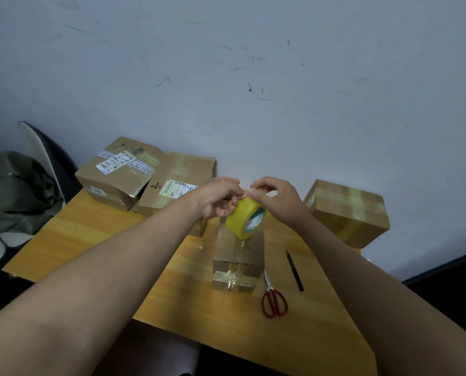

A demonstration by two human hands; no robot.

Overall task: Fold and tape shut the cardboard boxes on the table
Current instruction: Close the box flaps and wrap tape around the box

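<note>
The printed labels (pixel 112 164) on the cardboard boxes (pixel 118 172) are too small to read.

One head-worn view, looking forward and down.
You see the wooden table (pixel 91 234) from above its near edge, wide-angle and close, your forearms reaching in from below, the wall (pixel 253 63) filling the upper half.

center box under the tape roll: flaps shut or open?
Shut. The center box has clear tape crossing its near end and running along its top; no flap stands up.
</note>
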